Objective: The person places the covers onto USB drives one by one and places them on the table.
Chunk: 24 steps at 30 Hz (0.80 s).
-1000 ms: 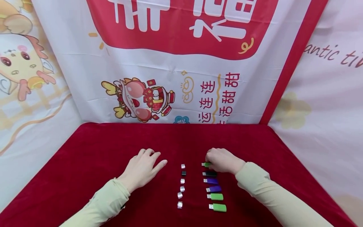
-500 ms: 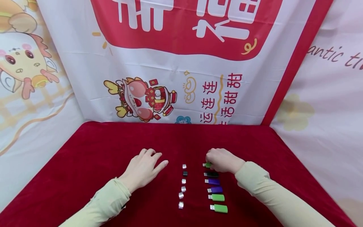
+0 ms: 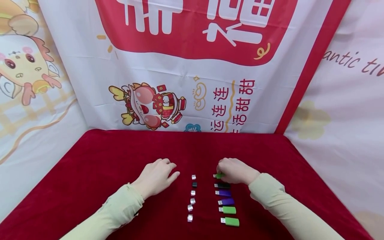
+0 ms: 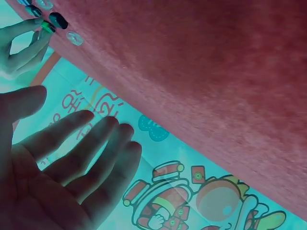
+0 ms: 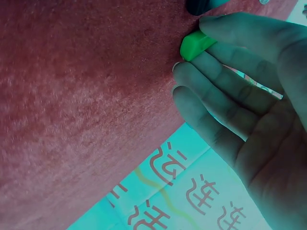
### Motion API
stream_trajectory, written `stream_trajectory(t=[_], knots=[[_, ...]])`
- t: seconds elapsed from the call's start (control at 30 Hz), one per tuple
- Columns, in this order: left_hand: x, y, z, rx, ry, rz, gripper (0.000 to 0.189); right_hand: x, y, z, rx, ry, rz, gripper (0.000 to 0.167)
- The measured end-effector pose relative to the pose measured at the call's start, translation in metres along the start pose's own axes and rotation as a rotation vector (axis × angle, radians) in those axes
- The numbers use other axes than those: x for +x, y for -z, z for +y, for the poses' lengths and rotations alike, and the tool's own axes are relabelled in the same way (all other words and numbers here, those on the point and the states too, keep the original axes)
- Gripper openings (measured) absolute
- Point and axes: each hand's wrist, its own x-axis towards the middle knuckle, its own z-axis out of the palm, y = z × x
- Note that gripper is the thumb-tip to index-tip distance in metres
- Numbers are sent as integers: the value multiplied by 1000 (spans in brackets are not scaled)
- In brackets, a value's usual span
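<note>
My right hand (image 3: pixel 235 170) pinches a green USB stick (image 3: pixel 218 175) at the far end of a column of sticks. In the right wrist view the thumb and fingers close on its green body (image 5: pixel 194 46), and the metal plug is hidden there. Below it in the head view lie a black USB stick (image 3: pixel 222 185), two purple ones (image 3: pixel 223 193) and two more green ones (image 3: pixel 229 210). My left hand (image 3: pixel 157 177) is over the red cloth, left of the far clear cap (image 3: pixel 193 177), with its fingers relaxed and nothing in them.
A column of small caps runs left of the sticks: a black cap (image 3: pixel 194 184) and several clear ones (image 3: pixel 193 193). The red tablecloth (image 3: pixel 126 150) reaches back to a printed white curtain (image 3: pixel 168 73); more curtains stand at both sides.
My left hand has shifted a little to the right, toward the caps. The right hand stays at the far green USB stick with the same pinch. The head view has shifted slightly.
</note>
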Motion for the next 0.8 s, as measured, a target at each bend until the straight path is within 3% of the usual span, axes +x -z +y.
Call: stream_trajectory(t=[0.27,0.47,0.8], knots=[[13,-3,8,-42,-47,-27,27,-4,3,-5,62,-50,78,6],[20,-2,17,-62,-71,-12,27,-5,12,-9,123,-80,140,8],[30,-5,18,-87,-53,-32,30,-6,16,-8,146,-74,217,12]])
